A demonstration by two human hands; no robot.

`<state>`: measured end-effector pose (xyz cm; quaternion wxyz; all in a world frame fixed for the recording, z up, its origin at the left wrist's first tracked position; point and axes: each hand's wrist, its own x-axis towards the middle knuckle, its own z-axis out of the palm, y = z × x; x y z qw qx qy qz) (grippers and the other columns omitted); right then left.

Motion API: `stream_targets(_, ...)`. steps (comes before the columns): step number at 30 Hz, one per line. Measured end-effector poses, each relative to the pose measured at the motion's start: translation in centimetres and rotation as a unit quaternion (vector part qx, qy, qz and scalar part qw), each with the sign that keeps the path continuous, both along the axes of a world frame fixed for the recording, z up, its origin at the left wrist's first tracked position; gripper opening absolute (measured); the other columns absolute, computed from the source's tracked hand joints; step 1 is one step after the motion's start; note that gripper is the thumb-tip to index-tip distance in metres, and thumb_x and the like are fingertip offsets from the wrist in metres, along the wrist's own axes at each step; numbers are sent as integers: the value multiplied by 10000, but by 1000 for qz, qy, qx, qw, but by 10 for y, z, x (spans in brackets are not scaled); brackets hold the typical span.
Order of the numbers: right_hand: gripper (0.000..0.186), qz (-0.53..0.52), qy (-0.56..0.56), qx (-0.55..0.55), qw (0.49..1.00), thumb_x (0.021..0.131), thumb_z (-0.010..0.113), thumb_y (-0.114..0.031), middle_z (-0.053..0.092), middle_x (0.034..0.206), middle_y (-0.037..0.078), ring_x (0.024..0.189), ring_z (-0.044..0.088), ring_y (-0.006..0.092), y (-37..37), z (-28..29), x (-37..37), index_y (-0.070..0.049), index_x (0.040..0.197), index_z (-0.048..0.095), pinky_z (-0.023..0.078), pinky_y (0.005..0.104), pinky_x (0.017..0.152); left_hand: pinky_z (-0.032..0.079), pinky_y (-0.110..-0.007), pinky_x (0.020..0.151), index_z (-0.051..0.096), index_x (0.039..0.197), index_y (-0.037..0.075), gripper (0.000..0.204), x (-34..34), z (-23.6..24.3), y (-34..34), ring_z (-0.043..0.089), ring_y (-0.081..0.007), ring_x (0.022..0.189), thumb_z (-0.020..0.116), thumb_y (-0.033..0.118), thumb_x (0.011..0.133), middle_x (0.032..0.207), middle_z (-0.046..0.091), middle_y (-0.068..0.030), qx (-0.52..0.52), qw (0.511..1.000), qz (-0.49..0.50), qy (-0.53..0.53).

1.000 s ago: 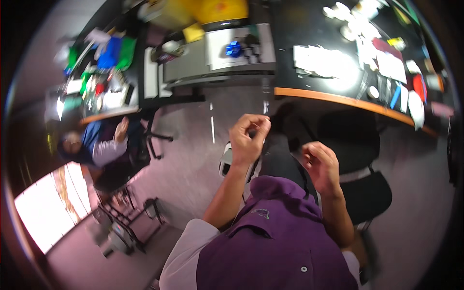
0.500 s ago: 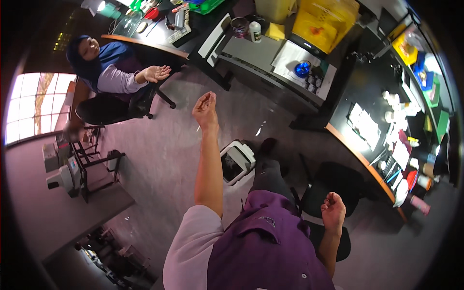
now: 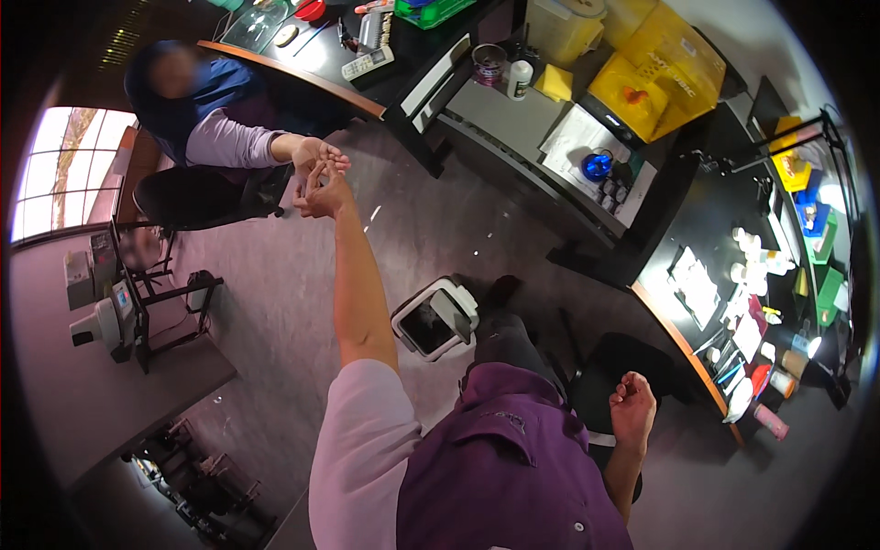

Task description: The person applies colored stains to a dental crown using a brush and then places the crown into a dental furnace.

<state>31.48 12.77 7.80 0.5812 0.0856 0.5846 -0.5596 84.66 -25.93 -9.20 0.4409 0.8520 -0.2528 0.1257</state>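
My left arm is stretched out to the far left. At its end, my left hand [image 3: 324, 194] has its fingers bent together and touching the palm of a co-worker's hand [image 3: 312, 152], held palm up. Anything between my fingertips is too small to make out. The co-worker [image 3: 229, 115], in a dark blue head covering and pale sleeves, sits on a black chair [image 3: 197, 194]. Down by my right side hangs my right hand [image 3: 632, 410], its fingers loosely curled with nothing seen in them.
A white bin with a swing lid [image 3: 435, 318] stands on the floor before my feet. A black chair [image 3: 623, 371] is close on my right. Cluttered black desks [image 3: 683, 215] line the right and back; a grey side table [image 3: 495, 115] carries a yellow case [image 3: 655, 78].
My left hand has reached forward and left, meeting the co-worker's palm, which has come a little toward me. My right hand stays low at my side. The view has shifted slightly.
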Motion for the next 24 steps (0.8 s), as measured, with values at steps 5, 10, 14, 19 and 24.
stream_targets(5,138,5,-17,30,999,938,602,-184,589,899,38,730,529,120,-13,-7,14,-51,961,625,409,261,637,417,-472,943,800,783,348,134,8,9,-22,371,-286,1257,879,383,681,1388,431,-86,30,999,17,0)
stream_targets(10,134,32,-17,25,999,939,601,-180,585,900,40,736,524,123,-33,-4,16,-49,961,621,410,261,644,407,-486,952,803,787,338,105,33,-8,-33,365,-323,1264,851,403,720,1410,415,-81,48,998,-9,27)
stream_targets(14,128,45,5,19,999,943,601,-172,581,900,39,739,519,122,-52,-1,12,-46,955,618,410,261,634,378,-499,1001,810,871,312,161,30,-7,-32,389,-331,1259,835,410,745,1388,438,-123,24,999,-22,17)
stream_targets(19,121,51,16,26,998,948,592,-162,579,902,43,731,513,123,-61,2,5,-44,951,619,402,261,621,353,-516,1043,782,1065,188,359,12,31,-6,410,-331,1276,820,396,774,1335,476,-181,-5,995,-93,-29)
stream_targets(24,106,87,22,1,996,947,589,-142,590,907,49,728,520,121,-63,9,10,-41,947,620,401,262,621,388,-418,1008,738,1115,102,384,-9,49,45,508,-314,1209,805,334,816,1260,590,-145,-70,980,-184,25)
